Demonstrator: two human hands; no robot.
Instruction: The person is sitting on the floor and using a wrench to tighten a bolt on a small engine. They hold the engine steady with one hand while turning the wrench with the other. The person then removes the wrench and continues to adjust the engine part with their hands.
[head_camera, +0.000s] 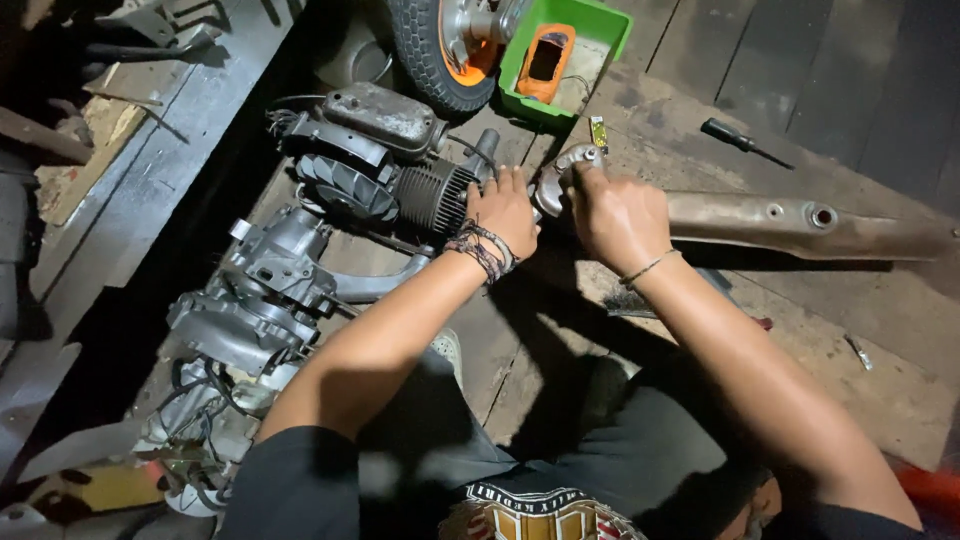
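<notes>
Resting on worn wooden planks (700, 330) — engine (380, 190), both hands (505, 210).

Green plastic tray (610, 30) at top centre, holding an orange part (547, 60). Treaded wheel (425, 50) touching the tray's left side. Black-handled screwdriver (742, 140) on wooden floor planks (880, 370), upper right. Small metal bit (858, 351) lying far right.

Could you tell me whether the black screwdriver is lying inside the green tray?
No, the black screwdriver lies on the wooden floor, apart from the green tray, which holds an orange part.
</notes>
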